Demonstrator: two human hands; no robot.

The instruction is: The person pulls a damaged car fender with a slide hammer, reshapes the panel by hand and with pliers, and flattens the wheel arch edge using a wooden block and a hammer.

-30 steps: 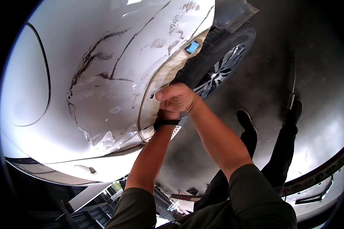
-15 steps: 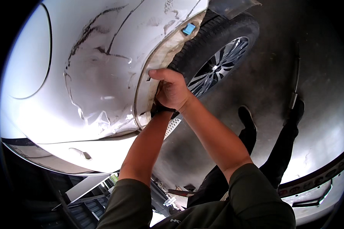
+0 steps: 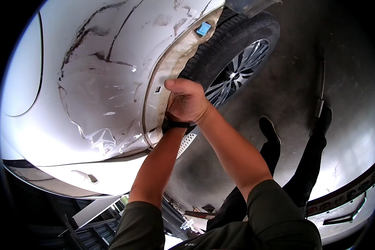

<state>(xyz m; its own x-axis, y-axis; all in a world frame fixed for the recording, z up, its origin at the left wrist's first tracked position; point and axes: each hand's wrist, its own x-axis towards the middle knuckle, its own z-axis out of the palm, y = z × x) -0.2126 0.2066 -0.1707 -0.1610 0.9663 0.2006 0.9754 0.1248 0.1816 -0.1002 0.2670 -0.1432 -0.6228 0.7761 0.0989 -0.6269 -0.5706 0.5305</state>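
My right hand (image 3: 186, 100) is at the edge of a dented, scuffed white car body panel (image 3: 96, 91). Its thumb lies over the wheel arch edge (image 3: 155, 98), which has a small square hole; its other fingers curl behind that edge, out of sight. My left forearm (image 3: 158, 164) reaches up under the right hand, with a black band (image 3: 178, 124) at the wrist. The left hand itself is hidden inside the arch, so its fingers do not show. Beside both hands stands the tyre (image 3: 221, 58) with its dark and silver alloy wheel (image 3: 239, 73).
A blue clip (image 3: 203, 28) sits higher on the arch flange. My legs in black trousers (image 3: 306, 171) stretch over the grey floor. A metal rod (image 3: 322, 83) lies by one shoe (image 3: 269, 128). A door handle (image 3: 86, 176) shows lower left.
The car panel sits slightly farther left and lower in view. My right thumb has shifted off the flange's middle toward its edge, uncovering the square hole. Both arms stay nearly in place.
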